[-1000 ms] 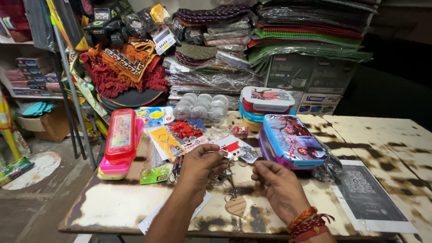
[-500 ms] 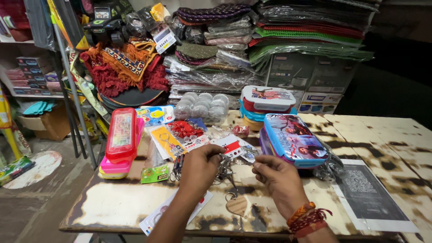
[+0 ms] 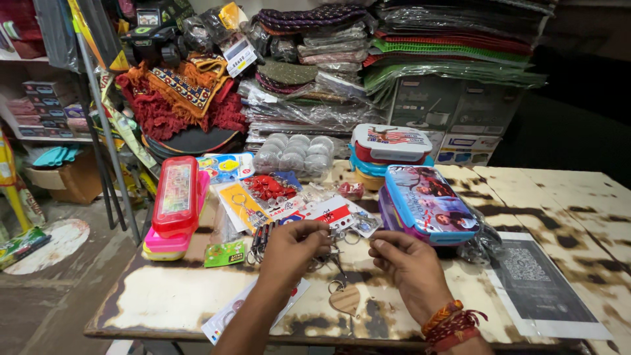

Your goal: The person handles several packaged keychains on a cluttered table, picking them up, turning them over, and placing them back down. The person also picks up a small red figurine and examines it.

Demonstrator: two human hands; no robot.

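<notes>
Broadly, the scene is filled by a worn table with a scorched, patchy white top, backed by stacks of folded cloth in clear wrap and a red fringed mat. A printed sheet is laid flat near the table's right side. Two lunch boxes are seen beyond the hands — a blue one with a picture lid, tilted against a stacked red-and-white one just behind it. A red pencil case is stacked on pink ones at the left, with a pack of round clear containers behind the scattered carded trinkets.

Over the table's middle, the left hand is held with fingers curled and pinched on a bunch of metal keyrings (the exact grip is partly hidden by the knuckles). The right hand, banded at the wrist by red and orange threads, is half closed, its fingertips brought to the same bunch — whether it actually grips a ring cannot be told. A wooden heart keychain is seen below the bunch, apparently hanging from it just above the table, between the two hands.
</notes>
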